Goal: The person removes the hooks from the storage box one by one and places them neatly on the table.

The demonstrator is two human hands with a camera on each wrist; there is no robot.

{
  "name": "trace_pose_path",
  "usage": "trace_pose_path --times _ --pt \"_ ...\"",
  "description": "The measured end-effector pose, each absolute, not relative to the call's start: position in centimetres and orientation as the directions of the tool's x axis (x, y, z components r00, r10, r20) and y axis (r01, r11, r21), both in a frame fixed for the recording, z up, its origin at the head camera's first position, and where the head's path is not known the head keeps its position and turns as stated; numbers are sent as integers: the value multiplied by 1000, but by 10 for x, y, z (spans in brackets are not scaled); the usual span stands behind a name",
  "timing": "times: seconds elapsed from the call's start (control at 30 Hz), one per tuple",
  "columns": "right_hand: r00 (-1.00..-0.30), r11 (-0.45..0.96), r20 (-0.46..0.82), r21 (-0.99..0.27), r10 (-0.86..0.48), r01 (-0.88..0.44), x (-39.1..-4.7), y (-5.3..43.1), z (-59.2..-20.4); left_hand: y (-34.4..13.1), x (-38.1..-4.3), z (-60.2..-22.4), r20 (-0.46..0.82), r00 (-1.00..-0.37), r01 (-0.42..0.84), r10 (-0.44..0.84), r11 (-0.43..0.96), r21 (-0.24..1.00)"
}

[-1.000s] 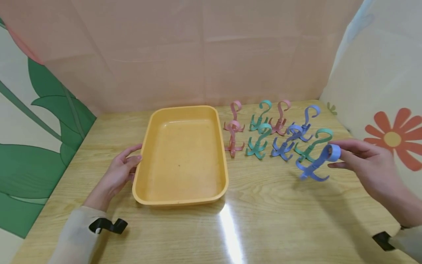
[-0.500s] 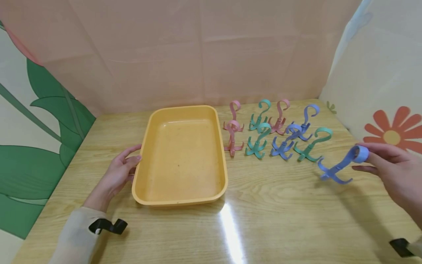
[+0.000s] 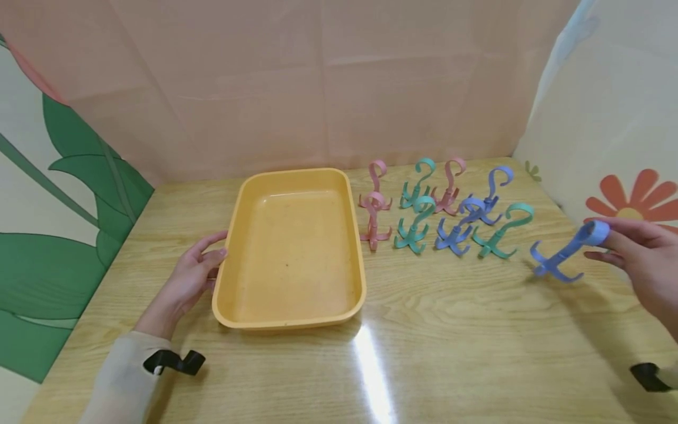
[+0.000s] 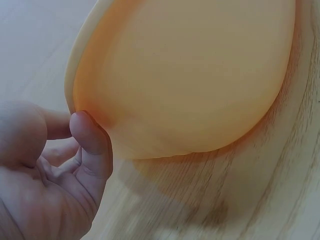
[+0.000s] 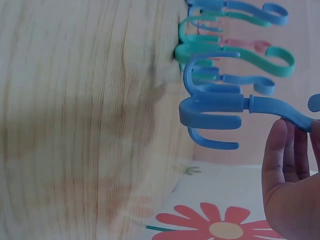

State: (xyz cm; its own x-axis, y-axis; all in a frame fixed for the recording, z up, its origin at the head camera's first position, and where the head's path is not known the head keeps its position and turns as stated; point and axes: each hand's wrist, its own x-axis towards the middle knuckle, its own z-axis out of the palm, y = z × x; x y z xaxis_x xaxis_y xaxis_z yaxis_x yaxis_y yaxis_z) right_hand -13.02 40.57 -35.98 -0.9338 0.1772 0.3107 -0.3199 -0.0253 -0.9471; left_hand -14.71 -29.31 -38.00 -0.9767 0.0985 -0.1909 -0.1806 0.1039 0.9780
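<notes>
In the head view, my right hand (image 3: 643, 259) pinches a blue multi-prong hanger hook (image 3: 561, 259) by its curled top. Its prongs point down close to the tabletop; whether they touch it I cannot tell. The right wrist view shows the same blue hook (image 5: 215, 107) with fingers (image 5: 277, 150) around its neck. My left hand (image 3: 193, 271) is at the left side of a yellow tray (image 3: 288, 253), which has nothing in it. Thumb and fingers pinch that rim, as the left wrist view shows with the left hand (image 4: 65, 175) at the tray wall (image 4: 107, 117).
Right of the tray, several more hooks stand in two rough rows: pink (image 3: 373, 229), green (image 3: 415, 229) and blue (image 3: 455, 232). A green hook (image 3: 500, 235) is nearest the held one. A pink cloth (image 3: 318, 88) hangs behind the wooden table (image 3: 445, 353); a flowered wall (image 3: 598, 118) bounds the right.
My right hand has carried the blue hook to the right, away from the green hook, and lately slightly farther back. The left hand and the tray have stayed put.
</notes>
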Motion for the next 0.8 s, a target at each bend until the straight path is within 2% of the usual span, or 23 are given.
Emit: trace_pose_path --times 0.2,0.5,0.8 --pt "-943 -79 261 -956 205 -281 -141 416 -361 -292 -147 -379 -192 -976 -181 98 108 977" --pt "-944 -58 253 -961 212 -271 -156 424 -366 -292 -145 -377 -188 -976 -179 105 92 979" --pt "-953 -213 211 -942 220 -258 -168 424 -368 -293 -146 -379 -194 -976 -184 100 100 978"
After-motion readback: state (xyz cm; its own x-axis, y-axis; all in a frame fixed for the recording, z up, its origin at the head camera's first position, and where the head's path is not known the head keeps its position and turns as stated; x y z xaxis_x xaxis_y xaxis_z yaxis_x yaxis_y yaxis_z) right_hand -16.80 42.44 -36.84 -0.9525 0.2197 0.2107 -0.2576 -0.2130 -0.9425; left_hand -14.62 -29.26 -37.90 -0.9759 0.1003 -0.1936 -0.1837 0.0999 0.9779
